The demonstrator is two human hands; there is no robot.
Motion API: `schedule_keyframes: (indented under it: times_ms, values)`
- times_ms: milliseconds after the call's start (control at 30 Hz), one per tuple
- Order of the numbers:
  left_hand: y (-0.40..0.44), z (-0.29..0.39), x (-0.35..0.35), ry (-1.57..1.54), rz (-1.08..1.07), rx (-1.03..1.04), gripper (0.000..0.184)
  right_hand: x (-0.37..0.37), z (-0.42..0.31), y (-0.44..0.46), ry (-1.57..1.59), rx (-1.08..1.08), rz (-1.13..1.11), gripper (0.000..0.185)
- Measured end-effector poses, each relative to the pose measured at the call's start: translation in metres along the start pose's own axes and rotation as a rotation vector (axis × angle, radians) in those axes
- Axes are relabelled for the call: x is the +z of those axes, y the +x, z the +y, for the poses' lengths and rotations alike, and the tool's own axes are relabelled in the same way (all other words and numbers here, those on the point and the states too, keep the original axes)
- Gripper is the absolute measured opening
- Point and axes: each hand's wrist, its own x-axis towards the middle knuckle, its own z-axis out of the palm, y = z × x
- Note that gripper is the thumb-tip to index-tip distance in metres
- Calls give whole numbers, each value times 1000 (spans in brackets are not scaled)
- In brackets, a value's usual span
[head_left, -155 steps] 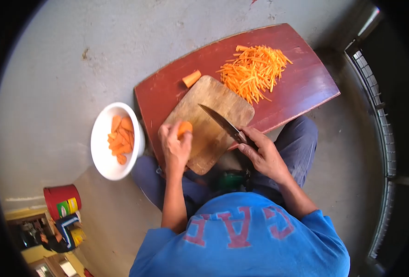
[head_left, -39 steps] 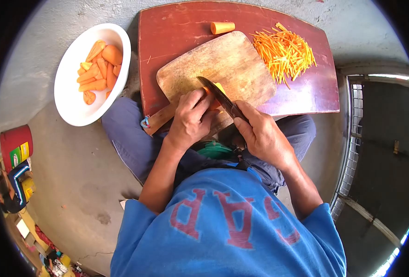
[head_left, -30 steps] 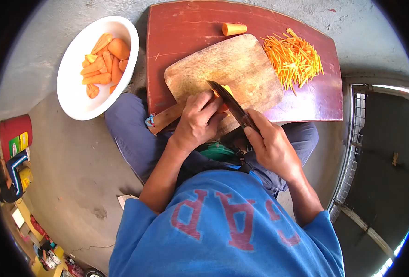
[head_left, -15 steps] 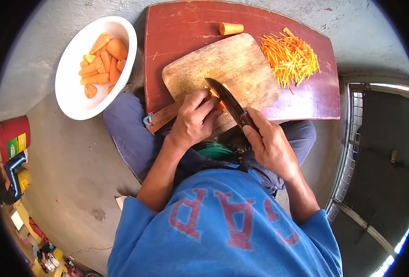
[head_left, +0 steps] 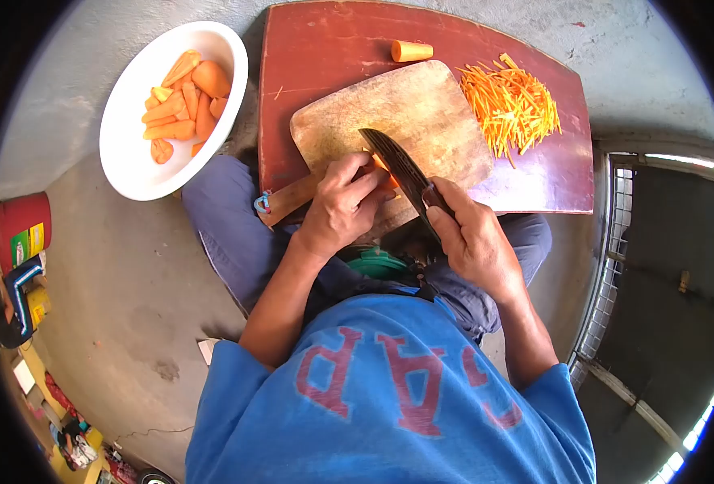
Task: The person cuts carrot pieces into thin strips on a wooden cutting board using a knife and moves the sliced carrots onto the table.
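My left hand (head_left: 342, 206) is closed on a piece of carrot (head_left: 383, 171), mostly hidden by the fingers, at the near side of the wooden cutting board (head_left: 405, 113). In my right hand (head_left: 474, 230) is a knife (head_left: 397, 164), its dark blade slanting up and left beside the carrot. Whether the blade touches the carrot I cannot tell. A cut carrot piece (head_left: 412, 52) lies just beyond the board. Right of the board is a heap of thin carrot strips (head_left: 512, 109).
The board rests on a low red table (head_left: 292, 48). A white basin (head_left: 123, 121) with several carrot pieces stands on the left. Farther left are a red bucket (head_left: 18, 226) and a person (head_left: 14, 306). A dark door with a metal grille (head_left: 615, 234) is on the right.
Since the oldest frame, my left hand has brought the carrot to the board's near side and the knife has come beside it. Lately the blade has tilted slightly and the view has shifted a little.
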Motion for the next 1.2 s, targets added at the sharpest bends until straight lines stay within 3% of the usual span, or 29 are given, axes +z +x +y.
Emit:
schedule_keyframes:
  times_ms: [233,333,433,633,867,900,1200]
  values:
    - [3,1,-4,28,-20,40,38,2,4,15,34,79,-84,26]
    - [3,-1,-1,12,-7,34,36,28,41,41,16,-102,-5,34]
    - [-1,-1,1,4,-5,18,34,28,43,46,-2,-132,37,33]
    - [-1,-5,1,-13,-4,24,32,-4,-3,10,41,126,-48,25]
    - [3,2,-1,43,-18,37,35,17,15,21,-6,-15,-25,23]
    - [2,1,1,29,-8,44,35,35,44,30,-18,-151,49,27]
    - [-1,-4,7,34,61,78,33,9,33,6,90,138,71,34]
